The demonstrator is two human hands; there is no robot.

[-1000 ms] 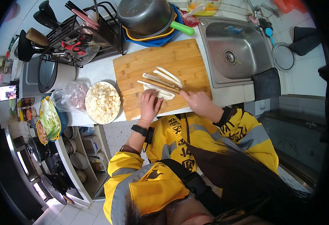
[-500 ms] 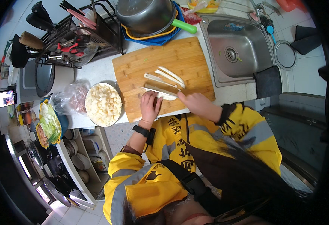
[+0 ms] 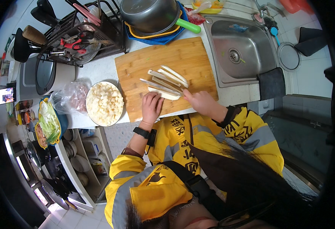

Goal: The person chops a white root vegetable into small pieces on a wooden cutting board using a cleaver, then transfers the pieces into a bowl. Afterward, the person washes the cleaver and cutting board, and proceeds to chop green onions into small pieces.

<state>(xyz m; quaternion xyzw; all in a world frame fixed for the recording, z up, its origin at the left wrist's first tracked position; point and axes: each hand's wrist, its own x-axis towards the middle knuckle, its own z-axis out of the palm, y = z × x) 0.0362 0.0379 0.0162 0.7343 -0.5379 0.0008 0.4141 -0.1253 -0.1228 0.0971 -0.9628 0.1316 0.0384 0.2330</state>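
In the head view, the left hand (image 3: 151, 107) is resting bent fingers against the white, elongated, smooth piece (image 3: 169, 95) lying between and just beyond the hands. Its long axis is slanting from far left to near right, roughly along the slim steel knife (image 3: 156, 84) the right hand (image 3: 201, 102) is gripping. The left hand is sitting nearer.

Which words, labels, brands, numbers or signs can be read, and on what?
Yellow jacket: dark characters on the front and right sleeve, not copied here.
Phone at left: lit screen, too small to read.
Yellow package, top edge: any print is too small to read.
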